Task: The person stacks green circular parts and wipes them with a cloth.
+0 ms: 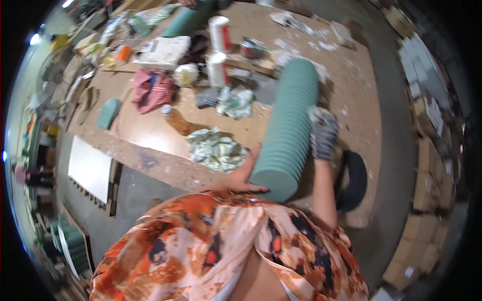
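Note:
A long green ribbed column, looking like many rounded slabs set face to face, lies on the worktable in front of me and points away. My left hand is bare and rests at its near left end, fingers spread against the side and end face. On the column's right side is my right hand, in a grey glove with whitish smears at the fingertips. Its fingers are bent together against the ribs; whether they hold a small pad or cloth is unclear. Crumpled pale printed paper or cloth lies left of the column.
Two white tubes stand beyond, near a red checked cloth and an amber bottle. A loose green slab lies left. A dark curved object sits right of my forearm. Cardboard boxes line the right side.

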The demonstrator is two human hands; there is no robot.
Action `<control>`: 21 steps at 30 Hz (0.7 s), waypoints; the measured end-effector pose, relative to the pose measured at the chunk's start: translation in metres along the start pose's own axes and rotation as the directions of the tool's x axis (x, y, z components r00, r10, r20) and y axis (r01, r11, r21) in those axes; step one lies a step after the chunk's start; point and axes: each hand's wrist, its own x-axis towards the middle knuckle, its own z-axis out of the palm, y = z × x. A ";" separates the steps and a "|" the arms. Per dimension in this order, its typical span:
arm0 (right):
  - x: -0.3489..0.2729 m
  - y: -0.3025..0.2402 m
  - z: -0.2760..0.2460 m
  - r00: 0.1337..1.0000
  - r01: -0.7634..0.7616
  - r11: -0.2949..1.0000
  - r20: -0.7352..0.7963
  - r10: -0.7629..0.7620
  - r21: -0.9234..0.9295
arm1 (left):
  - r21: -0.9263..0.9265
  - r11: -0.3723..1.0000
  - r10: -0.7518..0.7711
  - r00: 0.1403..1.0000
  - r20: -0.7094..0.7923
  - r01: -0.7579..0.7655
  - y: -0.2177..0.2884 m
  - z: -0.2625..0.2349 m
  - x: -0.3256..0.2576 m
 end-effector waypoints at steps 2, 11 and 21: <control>0.006 -0.030 0.015 0.983 0.179 0.952 0.076 -0.165 -0.247 | 0.032 0.997 -0.071 0.997 -0.008 0.071 0.002 -0.003 -0.002; -0.034 0.032 -0.020 0.901 -0.401 0.849 -0.018 0.433 0.344 | 0.008 0.999 -0.045 0.999 -0.019 0.045 -0.002 0.003 0.002; -0.009 0.049 -0.038 0.863 -0.501 0.781 0.147 0.483 0.373 | -0.001 0.998 -0.057 0.998 -0.024 0.057 -0.003 0.003 0.002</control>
